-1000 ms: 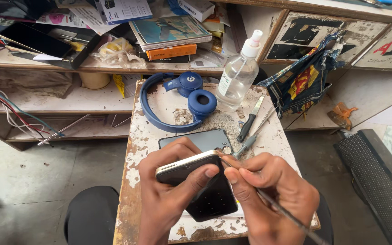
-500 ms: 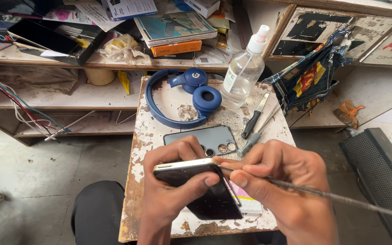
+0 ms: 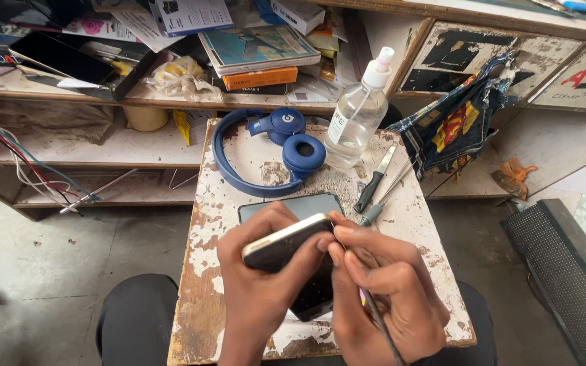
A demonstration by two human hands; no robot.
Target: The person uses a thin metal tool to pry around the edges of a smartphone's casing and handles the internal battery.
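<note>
My left hand (image 3: 266, 285) grips a smartphone (image 3: 285, 244) with a pale metal frame, tilted on edge above a small worn wooden table (image 3: 201, 271). My right hand (image 3: 388, 291) pinches a thin metal tool (image 3: 378, 325) whose tip meets the phone's upper right corner. Its long handle runs down past my wrist. Under the hands lies a grey phone back cover (image 3: 306, 205), flat on the table and partly hidden. A dark glass panel (image 3: 313, 305) shows below the left hand.
Blue headphones (image 3: 272, 152) and a clear spray bottle (image 3: 357, 118) stand at the table's far end. A black-handled knife (image 3: 374, 181) and a screwdriver (image 3: 378, 207) lie to the right. Cluttered shelves with books and boxes (image 3: 252, 51) run behind; coloured cloth (image 3: 459, 118) hangs at right.
The phone has tipped from screen-up to on edge in my left hand. My right hand's tool has swung from pointing right to pointing down towards me.
</note>
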